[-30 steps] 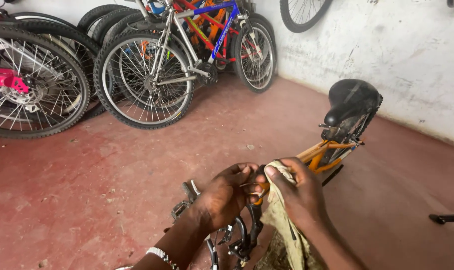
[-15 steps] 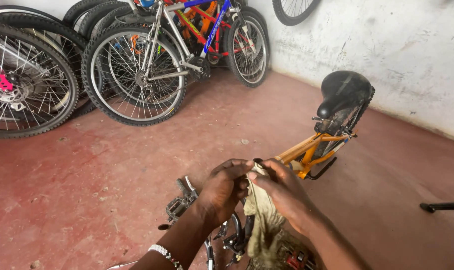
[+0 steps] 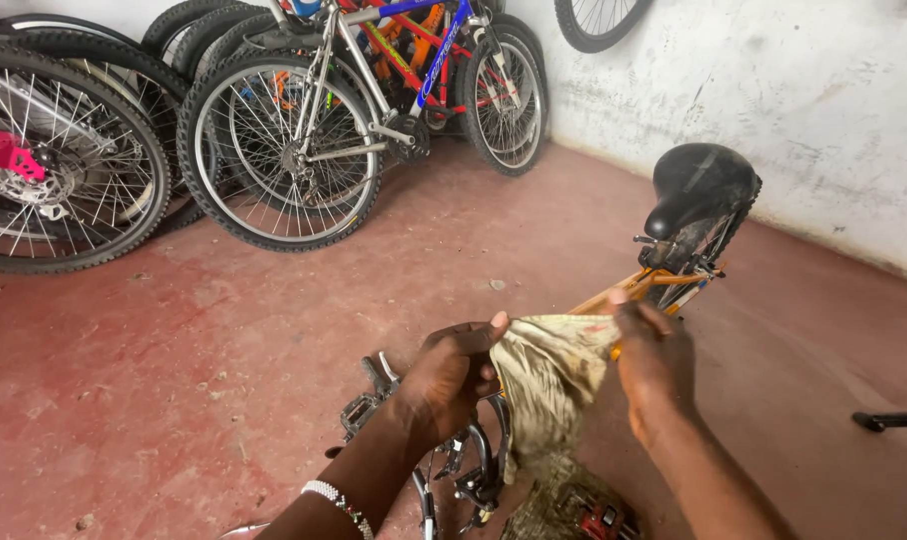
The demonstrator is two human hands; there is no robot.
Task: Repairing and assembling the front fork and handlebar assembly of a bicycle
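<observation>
Item: dirty yellowish rag (image 3: 549, 385), soiled and crumpled, held stretched between two hands above the frame of an orange bicycle (image 3: 634, 290); its upper edge is pulled taut, the rest hangs down in folds toward the lower edge of the view. Left hand (image 3: 454, 375): fingers closed, pinching the rag's left corner between thumb and forefinger; a white beaded bracelet (image 3: 339, 503) sits on that wrist. Right hand (image 3: 656, 362): fingers curled shut on the rag's right corner, just above the orange frame tube. Beneath the hands: a metal pedal (image 3: 362, 408) with its crank, and dark chain-side parts, partly hidden by the rag. A small red part (image 3: 606, 520) shows at the bottom edge; its kind cannot be told. Beyond the right hand: black saddle (image 3: 702, 188), worn, mounted on the orange bicycle, near the whitewashed wall (image 3: 774, 90). Floor: red painted concrete (image 3: 224, 330), scuffed, with scattered grit. Far side: a row of parked bicycles, including a blue and red one (image 3: 414, 70) with a silver frame beside it, and a pink-framed one (image 3: 14, 155) at the left edge, wheels close together. A black bar (image 3: 894, 420) lies on the floor at right. No containers in view.
</observation>
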